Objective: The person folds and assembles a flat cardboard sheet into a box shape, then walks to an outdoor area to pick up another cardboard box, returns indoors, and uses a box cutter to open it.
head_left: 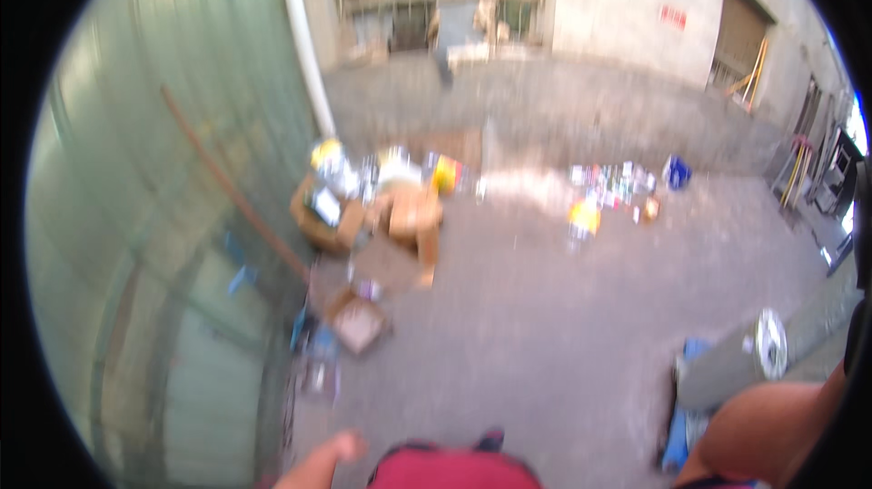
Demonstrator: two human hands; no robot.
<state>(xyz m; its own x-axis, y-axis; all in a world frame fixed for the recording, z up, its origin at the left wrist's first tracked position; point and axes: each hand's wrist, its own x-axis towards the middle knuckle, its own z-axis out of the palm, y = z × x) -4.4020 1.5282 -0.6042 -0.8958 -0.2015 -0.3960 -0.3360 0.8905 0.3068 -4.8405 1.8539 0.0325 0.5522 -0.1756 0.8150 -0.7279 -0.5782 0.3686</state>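
Left hand (322,464) low, empty, blurred

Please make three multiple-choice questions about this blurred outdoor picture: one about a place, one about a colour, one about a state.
1. Where does the long brown pole lean?
A. on the green wall
B. on the far grey wall
C. flat in mid-yard

2. What colour is the small container right of the scattered cans?
A. red
B. blue
C. white

3. How is the small cardboard box near the green wall?
A. taped shut
B. crushed flat
C. open on top

Answers: 1 A, its top crosses the green wall. 2 B, it looks plainly blue. 3 C, its pale inside shows.
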